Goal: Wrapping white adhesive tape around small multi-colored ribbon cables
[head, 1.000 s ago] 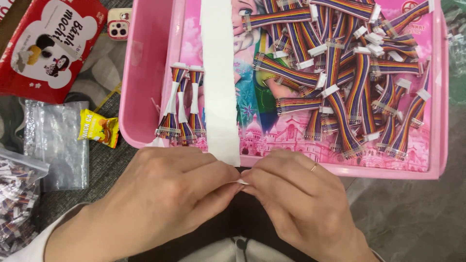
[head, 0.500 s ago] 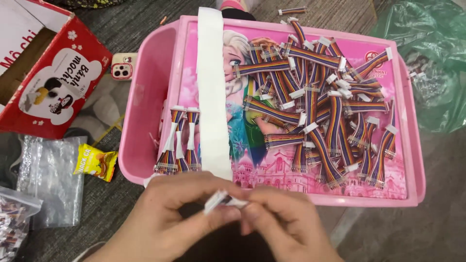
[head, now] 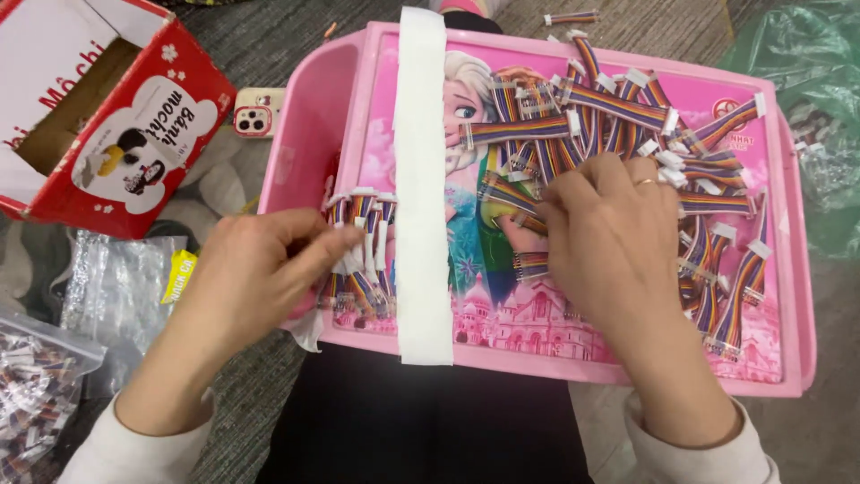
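1. The left hand point(head: 255, 278), at lower left of the frame, has its fingertips pinched on the white end of a cable in the row of cables point(head: 358, 255) stuck along the left edge of the white tape strip point(head: 421, 179).
2. That row counts only a few short rainbow cables, lying side by side at centre left on the pink tray point(head: 573, 372).
3. The right hand point(head: 609, 233), right of centre, lies palm down on the loose pile of cables point(head: 618, 116); its fingers curl over the pile's left edge, but whether they grip a cable cannot be told.
4. Judgement: work stands early. A handful of cables are taped; most remain loose, and much of the strip is bare.
5. Left of the tray: a red box point(head: 98, 116), a phone point(head: 255, 115), plastic bags point(head: 107, 287).
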